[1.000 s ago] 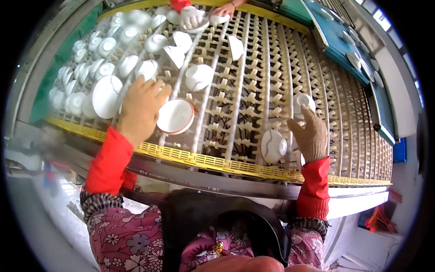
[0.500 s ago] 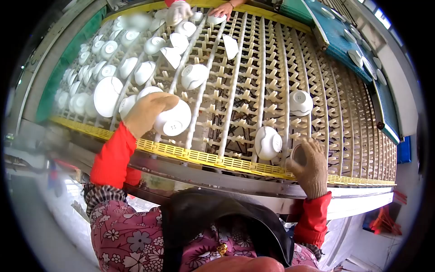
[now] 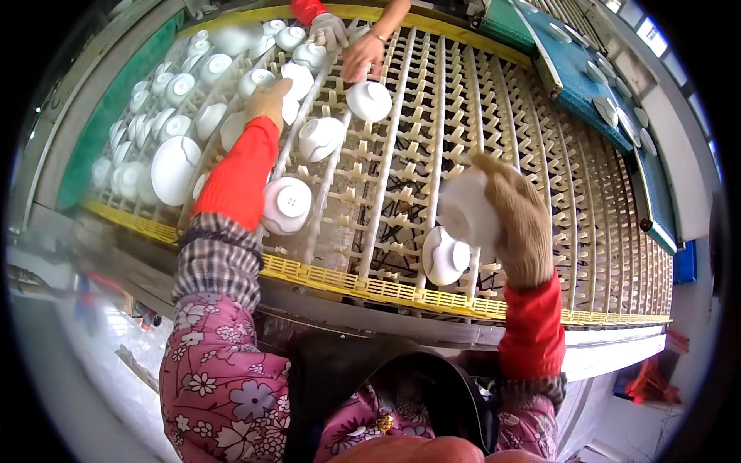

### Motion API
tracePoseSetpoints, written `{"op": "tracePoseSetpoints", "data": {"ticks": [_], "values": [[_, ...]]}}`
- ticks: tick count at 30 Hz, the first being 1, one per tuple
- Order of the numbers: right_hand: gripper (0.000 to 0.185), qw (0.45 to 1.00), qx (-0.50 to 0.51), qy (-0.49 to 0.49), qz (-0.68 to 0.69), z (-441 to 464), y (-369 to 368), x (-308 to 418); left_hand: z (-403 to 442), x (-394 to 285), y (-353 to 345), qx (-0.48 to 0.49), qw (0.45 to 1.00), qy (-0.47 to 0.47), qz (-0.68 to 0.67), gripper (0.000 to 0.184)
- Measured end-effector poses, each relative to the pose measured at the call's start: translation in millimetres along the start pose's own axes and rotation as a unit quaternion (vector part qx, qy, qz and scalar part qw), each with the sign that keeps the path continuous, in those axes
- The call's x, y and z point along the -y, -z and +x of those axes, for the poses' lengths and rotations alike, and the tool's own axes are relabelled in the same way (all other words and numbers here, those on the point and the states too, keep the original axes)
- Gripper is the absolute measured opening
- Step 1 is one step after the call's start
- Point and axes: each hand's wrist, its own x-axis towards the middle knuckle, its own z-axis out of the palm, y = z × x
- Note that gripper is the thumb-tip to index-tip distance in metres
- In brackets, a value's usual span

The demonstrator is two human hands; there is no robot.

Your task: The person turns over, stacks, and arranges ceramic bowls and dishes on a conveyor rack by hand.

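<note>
My left hand (image 3: 268, 102) reaches far over the pegged conveyor (image 3: 401, 193), its fingers at a white bowl (image 3: 296, 80) among other bowls; whether it grips that bowl is hidden. My gloved right hand (image 3: 515, 220) is closed on a white bowl (image 3: 468, 208), blurred by motion. Just below that bowl lies an upside-down white bowl (image 3: 446, 256) with a wavy line. Another upside-down bowl (image 3: 287, 205) rests below my left hand, near the yellow edge strip. A further white bowl (image 3: 321, 139) sits between my hands, tilted on the pegs.
Across the conveyor are a co-worker's gloved hand (image 3: 328, 32) and bare hand (image 3: 363, 59), the latter above a white bowl (image 3: 369, 101). Many white bowls crowd the left side, including a large one (image 3: 176, 170). A teal belt (image 3: 575, 81) with white dishes runs at the upper right.
My left hand has moved up and away from the near bowl, which now lies upside down. My right hand has risen with a bowl. The co-worker's bare hand and the bowl below it have shifted.
</note>
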Motion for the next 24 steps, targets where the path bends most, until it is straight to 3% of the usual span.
{"op": "tracePoseSetpoints", "data": {"ticks": [1,4,6,7,10,11,13,15,17,18,20,24], "values": [[0.059,0.993,0.008,0.115,-0.011,18.4,-9.7,-13.8,-0.1,-1.5,-4.6,-0.007,0.999,0.023,-0.021,0.082],[0.050,0.990,0.012,-0.080,0.117,29.1,-25.9,-7.8,11.3,4.1,5.5,0.001,0.991,0.126,-0.049,0.077],[0.039,0.957,-0.062,-0.187,0.213,18.9,-31.3,-10.0,32.4,42.8,39.0,0.085,0.983,-0.051,0.158,0.064],[0.039,0.978,-0.042,-0.127,0.160,4.7,-25.2,-15.7,20.3,45.1,61.6,0.090,0.971,-0.135,0.176,0.062],[0.047,0.999,-0.035,-0.009,-0.030,-40.3,11.9,-59.6,-7.6,29.6,96.1,0.091,0.947,-0.171,0.258,0.057],[0.050,0.998,-0.041,-0.019,-0.038,-52.8,20.0,-72.3,-9.0,26.6,98.6,0.055,0.926,-0.205,0.312,0.058],[0.048,0.965,-0.101,-0.168,0.172,-63.5,25.4,-77.3,-16.1,7.8,101.0,0.010,0.885,-0.244,0.397,0.062],[0.048,0.952,-0.113,-0.225,0.173,-63.1,34.2,-73.8,-46.0,-59.0,97.5,0.023,0.865,-0.230,0.445,0.067],[0.049,0.964,-0.094,-0.227,0.097,-56.1,28.8,-54.7,-83.5,-156.7,81.8,0.102,0.844,-0.185,0.493,0.069],[0.050,0.968,-0.085,-0.227,0.058,-52.4,27.1,-49.2,-79.4,-142.5,63.5,0.091,0.850,-0.269,0.444,0.068],[0.054,0.983,-0.030,-0.151,-0.101,-60.7,27.1,-77.9,-66.0,-131.8,27.7,0.182,0.850,-0.242,0.431,0.073],[0.052,0.989,0.038,-0.119,-0.083,-82.5,27.8,-110.1,-47.0,-106.6,-8.4,0.201,0.820,-0.167,0.510,0.076]]}}
